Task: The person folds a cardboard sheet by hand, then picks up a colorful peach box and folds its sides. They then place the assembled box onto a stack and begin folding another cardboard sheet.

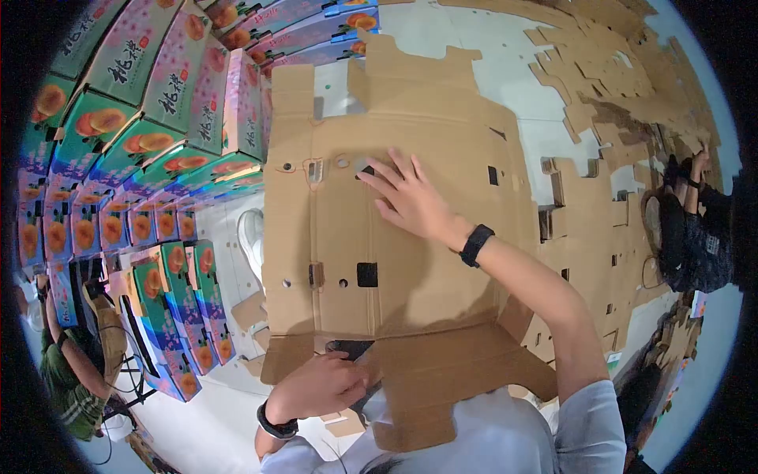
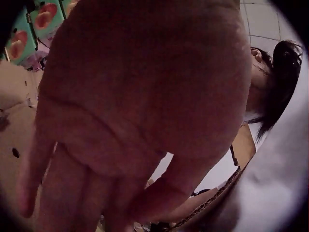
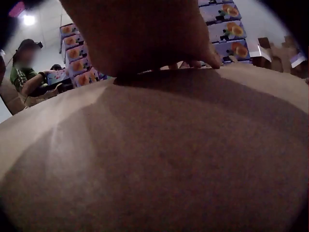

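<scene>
A large flat cut cardboard sheet (image 1: 442, 292), with fold lines and several punched holes, lies in front of me in the head view. My right hand (image 1: 410, 197) rests on its middle, palm down, fingers spread. In the right wrist view that hand (image 3: 140, 38) stays low against the cardboard surface (image 3: 159, 145). My left hand (image 1: 324, 385) is at the sheet's near edge, beside a folded-up flap (image 1: 426, 379). The left wrist view shows the palm of the left hand (image 2: 140, 92), its fingers loosely extended and nothing visible in its grasp.
Peach-printed boxes (image 1: 150, 103) stand stacked at the left, with more boxes (image 1: 178, 308) below them. Other cut cardboard sheets (image 1: 592, 237) lie on the right. One person (image 1: 75, 371) is at the far left, another (image 1: 699, 221) at the far right.
</scene>
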The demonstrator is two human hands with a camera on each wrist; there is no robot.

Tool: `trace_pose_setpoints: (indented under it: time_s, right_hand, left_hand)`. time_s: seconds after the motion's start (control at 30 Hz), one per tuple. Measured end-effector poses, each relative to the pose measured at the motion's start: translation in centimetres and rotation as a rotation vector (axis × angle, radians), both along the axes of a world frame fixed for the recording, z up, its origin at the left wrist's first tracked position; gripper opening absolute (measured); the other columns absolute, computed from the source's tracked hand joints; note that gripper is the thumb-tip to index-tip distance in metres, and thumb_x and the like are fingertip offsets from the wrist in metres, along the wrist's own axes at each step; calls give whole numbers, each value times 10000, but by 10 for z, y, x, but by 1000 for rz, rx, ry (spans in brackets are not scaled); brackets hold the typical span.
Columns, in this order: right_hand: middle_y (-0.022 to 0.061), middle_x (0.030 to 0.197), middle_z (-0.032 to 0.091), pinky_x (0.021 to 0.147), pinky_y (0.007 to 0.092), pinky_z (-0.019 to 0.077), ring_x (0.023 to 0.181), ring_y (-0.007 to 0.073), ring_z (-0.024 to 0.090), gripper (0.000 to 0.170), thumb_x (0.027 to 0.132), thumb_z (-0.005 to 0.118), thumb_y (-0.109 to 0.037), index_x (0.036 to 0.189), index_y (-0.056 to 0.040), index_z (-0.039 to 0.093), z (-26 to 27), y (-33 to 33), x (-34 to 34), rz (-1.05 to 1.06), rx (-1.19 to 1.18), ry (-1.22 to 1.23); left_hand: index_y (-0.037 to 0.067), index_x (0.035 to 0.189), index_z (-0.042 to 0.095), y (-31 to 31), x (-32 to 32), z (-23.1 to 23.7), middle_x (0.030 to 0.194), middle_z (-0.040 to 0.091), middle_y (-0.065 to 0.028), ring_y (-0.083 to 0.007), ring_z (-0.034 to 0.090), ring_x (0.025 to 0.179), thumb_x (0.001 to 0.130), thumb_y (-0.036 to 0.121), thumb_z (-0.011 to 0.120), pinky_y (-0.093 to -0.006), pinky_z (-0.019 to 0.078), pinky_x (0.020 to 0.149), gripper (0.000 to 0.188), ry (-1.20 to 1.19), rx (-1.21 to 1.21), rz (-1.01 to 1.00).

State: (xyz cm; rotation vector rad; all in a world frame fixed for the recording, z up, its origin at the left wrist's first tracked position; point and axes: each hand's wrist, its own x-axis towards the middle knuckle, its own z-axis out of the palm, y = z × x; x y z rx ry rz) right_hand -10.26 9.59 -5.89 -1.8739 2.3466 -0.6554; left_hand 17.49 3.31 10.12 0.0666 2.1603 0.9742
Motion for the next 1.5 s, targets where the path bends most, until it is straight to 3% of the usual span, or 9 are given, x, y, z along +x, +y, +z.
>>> trace_pose_setpoints:
  time_s: [0.3, 0.37, 0.53, 0.7, 0.93, 1.0, 1.1, 1.33, 1.5]
  right_hand:
    - [93, 1414, 367, 1057, 617, 257, 1341, 386, 258, 484, 889, 515, -273, 1346, -133, 445, 1, -1, 3, 6, -52, -40]
    - [94, 1408, 373, 1059, 618, 254, 1340, 384, 261, 481, 880, 521, -262, 1339, -132, 453, 0, -2, 4, -29, -40, -9]
    - [92, 1420, 363, 1065, 621, 238, 1350, 385, 249, 477, 879, 518, -258, 1335, -128, 461, 2, -1, 3, -27, -38, -36]
    - [92, 1442, 339, 1075, 625, 214, 1368, 395, 220, 468, 893, 506, -254, 1342, -130, 454, 7, 0, 2, -26, -19, -74]
    - [90, 1454, 319, 1083, 618, 207, 1380, 377, 211, 474, 897, 512, -242, 1355, -140, 436, 5, 0, 4, -23, -15, -50]
    - [85, 1453, 319, 1084, 614, 209, 1381, 372, 212, 474, 896, 515, -244, 1354, -145, 437, 4, 2, 3, -28, -17, -33]
    - [79, 1447, 326, 1086, 604, 218, 1380, 367, 216, 471, 896, 514, -251, 1351, -156, 441, 2, 2, 5, -31, -19, -32]
    - [63, 1451, 328, 1088, 589, 227, 1372, 359, 225, 485, 891, 510, -241, 1362, -163, 426, 2, 1, 5, -71, -4, -16]
    - [58, 1463, 318, 1104, 581, 197, 1377, 359, 213, 503, 896, 501, -218, 1388, -173, 404, 6, 1, 8, -85, -17, -66]
  left_hand:
    - [119, 1204, 559, -3, 3, 17, 891, 637, -180, -382, 591, 882, 914, 219, 520, -445, 437, 935, 309, -48, 71, 445]
    - [105, 1234, 532, -14, 7, 28, 1152, 583, -197, -384, 555, 1049, 874, 163, 565, -441, 403, 977, 367, -66, 33, 528]
    - [73, 1362, 416, -28, 11, 21, 1469, 279, -204, -394, 247, 1363, 809, 134, 609, -466, 244, 1096, 589, 398, -563, 922]
    - [65, 1421, 302, -10, 37, -48, 1457, 301, -195, -390, 291, 1335, 846, 176, 605, -475, 264, 1082, 659, 273, -966, 908]
    - [23, 1170, 525, 1, 71, -98, 949, 614, -139, -292, 607, 876, 937, 233, 526, -369, 484, 737, 314, 253, -698, 1442]
    - [41, 829, 505, -2, 73, -108, 706, 471, -3, -114, 465, 659, 982, 231, 462, -278, 382, 581, 248, 496, -292, 1840]
    - [77, 710, 358, -5, 62, -116, 676, 292, 61, -38, 279, 632, 1007, 233, 415, -247, 246, 533, 340, 762, -277, 1939]
    - [65, 717, 371, -26, 61, -121, 693, 318, 53, -49, 297, 657, 996, 216, 440, -240, 250, 566, 325, 691, -170, 1991]
    - [1, 1055, 546, -72, 54, -59, 987, 583, -60, -137, 514, 845, 929, 100, 511, -266, 411, 784, 164, 843, -464, 1471]
